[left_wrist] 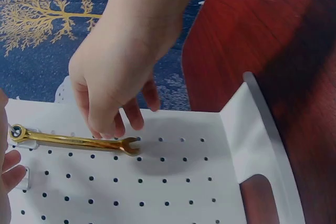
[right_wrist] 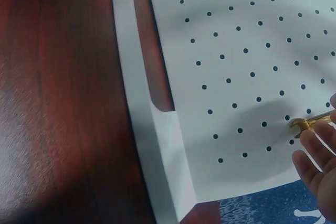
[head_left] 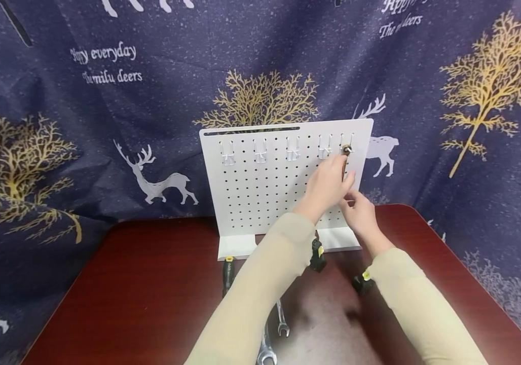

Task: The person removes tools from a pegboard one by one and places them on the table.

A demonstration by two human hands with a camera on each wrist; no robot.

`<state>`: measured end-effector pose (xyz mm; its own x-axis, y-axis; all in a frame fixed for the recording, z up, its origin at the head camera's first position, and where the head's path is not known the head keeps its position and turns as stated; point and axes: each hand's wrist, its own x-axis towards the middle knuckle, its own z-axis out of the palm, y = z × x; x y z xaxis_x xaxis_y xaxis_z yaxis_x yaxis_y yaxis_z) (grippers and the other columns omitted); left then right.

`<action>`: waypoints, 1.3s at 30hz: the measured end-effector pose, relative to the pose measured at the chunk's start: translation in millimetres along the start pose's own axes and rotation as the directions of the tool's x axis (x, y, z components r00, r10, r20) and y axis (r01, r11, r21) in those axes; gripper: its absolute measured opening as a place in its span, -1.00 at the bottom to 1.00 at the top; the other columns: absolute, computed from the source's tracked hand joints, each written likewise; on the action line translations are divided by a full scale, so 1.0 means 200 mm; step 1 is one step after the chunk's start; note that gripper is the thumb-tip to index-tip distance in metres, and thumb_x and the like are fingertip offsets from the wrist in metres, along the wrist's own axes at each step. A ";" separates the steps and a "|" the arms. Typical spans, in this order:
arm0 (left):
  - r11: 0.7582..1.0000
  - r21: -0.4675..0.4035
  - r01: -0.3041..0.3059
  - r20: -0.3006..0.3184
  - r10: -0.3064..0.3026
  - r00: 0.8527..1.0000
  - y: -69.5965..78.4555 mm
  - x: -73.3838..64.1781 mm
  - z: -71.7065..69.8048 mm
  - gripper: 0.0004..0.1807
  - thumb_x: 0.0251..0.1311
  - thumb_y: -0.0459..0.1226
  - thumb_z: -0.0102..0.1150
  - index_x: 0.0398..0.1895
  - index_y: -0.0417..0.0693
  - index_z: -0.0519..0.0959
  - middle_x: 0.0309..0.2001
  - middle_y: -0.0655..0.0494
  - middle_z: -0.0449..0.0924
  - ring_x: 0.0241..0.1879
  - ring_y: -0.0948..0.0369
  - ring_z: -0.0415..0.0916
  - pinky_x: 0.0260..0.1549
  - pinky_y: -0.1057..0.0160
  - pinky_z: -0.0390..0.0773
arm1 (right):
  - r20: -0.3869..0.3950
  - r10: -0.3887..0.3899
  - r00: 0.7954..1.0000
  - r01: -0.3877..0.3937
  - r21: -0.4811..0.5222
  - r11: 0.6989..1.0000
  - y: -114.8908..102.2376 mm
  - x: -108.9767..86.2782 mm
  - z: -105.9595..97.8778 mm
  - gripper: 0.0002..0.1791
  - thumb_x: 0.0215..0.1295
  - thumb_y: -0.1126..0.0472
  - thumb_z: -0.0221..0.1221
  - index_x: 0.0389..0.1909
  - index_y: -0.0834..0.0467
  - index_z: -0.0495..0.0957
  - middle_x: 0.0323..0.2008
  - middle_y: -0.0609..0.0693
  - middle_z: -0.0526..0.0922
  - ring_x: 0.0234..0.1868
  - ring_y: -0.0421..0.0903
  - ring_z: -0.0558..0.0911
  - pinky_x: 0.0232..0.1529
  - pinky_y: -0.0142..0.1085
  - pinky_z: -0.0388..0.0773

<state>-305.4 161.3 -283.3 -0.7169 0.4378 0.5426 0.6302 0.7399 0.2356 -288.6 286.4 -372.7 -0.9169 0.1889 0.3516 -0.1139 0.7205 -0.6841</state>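
A gold combination wrench (left_wrist: 73,141) hangs by its ring end from the rightmost hook (head_left: 350,147) of a white pegboard (head_left: 260,197). My left hand (head_left: 326,182) is up by the ring end, thumb and fingers spread to either side of it. Lower down, my right hand (head_left: 361,215) reaches in from the right; its fingertips are at the handle near the open end, in the left wrist view. Relaxed right fingers (right_wrist: 315,150) lie beside the open jaw in the right wrist view. Whether those tips press the wrench is hard to tell.
Several other clear hook holders (head_left: 260,152) line the board's top row. On the red-brown table (head_left: 151,294) lie a dark-handled screwdriver (head_left: 228,274) and two silver wrenches, one small (head_left: 283,324), one larger (head_left: 267,354), partly behind my left sleeve. A patterned cloth hangs behind.
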 end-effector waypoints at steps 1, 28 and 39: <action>1.000 -0.006 0.004 0.013 -0.004 1.000 0.00 0.01 0.00 -0.52 0.36 -0.03 -0.08 0.26 -0.02 0.36 0.21 0.15 0.44 0.18 0.25 0.43 0.12 0.39 0.48 | 0.005 0.004 1.000 -0.004 0.003 1.000 0.00 0.01 0.00 -0.60 0.38 0.07 -0.03 0.05 0.26 0.48 -0.02 0.29 0.60 -0.01 0.22 0.61 -0.07 0.05 0.59; 0.987 -0.123 0.099 0.189 -0.075 0.979 0.06 0.17 -0.02 -0.42 0.38 -0.10 -0.12 0.39 -0.14 0.19 0.41 0.08 0.18 0.42 0.26 0.08 0.39 0.46 0.05 | -0.032 0.035 0.999 -0.036 -0.047 0.998 -0.10 0.14 -0.02 -0.53 0.30 0.23 -0.05 0.20 0.34 0.33 0.04 0.38 0.52 0.08 0.32 0.49 0.15 0.13 0.40; 0.973 -0.188 0.134 0.159 -0.105 0.982 0.07 0.18 -0.01 -0.48 0.38 -0.13 -0.13 0.36 -0.10 0.24 0.36 0.07 0.25 0.38 0.25 0.16 0.36 0.46 0.12 | 0.020 0.057 0.998 -0.058 0.055 0.997 -0.10 0.13 -0.02 -0.54 0.38 0.15 -0.08 0.22 0.29 0.34 0.09 0.37 0.50 0.11 0.26 0.48 0.16 0.06 0.41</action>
<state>-321.3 186.5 -259.1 -0.8173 0.4337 0.3794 0.5729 0.6828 0.4535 -308.3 279.9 -348.4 -0.9294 0.2166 0.2989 -0.0808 0.6707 -0.7373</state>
